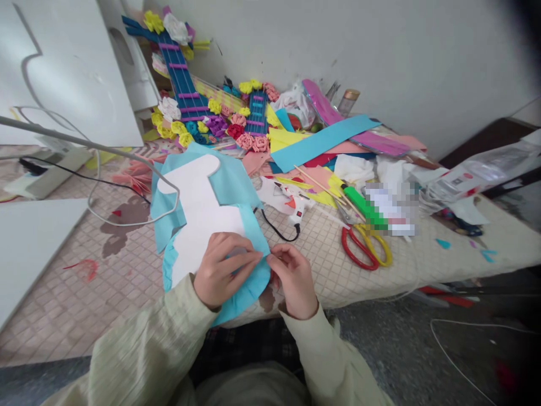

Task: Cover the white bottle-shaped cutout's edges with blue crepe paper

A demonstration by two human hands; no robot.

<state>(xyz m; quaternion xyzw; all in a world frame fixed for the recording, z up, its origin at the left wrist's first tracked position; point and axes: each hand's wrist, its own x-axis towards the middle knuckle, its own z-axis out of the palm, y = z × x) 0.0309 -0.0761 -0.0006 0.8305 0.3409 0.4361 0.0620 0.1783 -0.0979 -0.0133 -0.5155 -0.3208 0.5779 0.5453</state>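
Observation:
A white guitar-shaped cutout (198, 197) lies on a larger sheet of light-blue crepe paper (230, 175) at the table's near edge. Along its lower body the blue paper is folded over the rim in small pleats. My left hand (226, 268) rests across the lower body, thumb and fingers closed on the paper at the right-hand edge. Right beside it, my right hand (293, 276) pinches the same edge from outside, its fingers curled. The fingertips of both hands nearly meet there. What lies under my left palm is hidden.
A glue gun (293, 206) with a black cord lies beyond my right hand. Red-and-yellow scissors (366, 245) and a green cutter (363, 206) lie to the right. Paper-flower-trimmed blue guitars (181, 84) and crepe strips (325, 141) pile against the wall. A grey cable (84, 141) crosses the left side.

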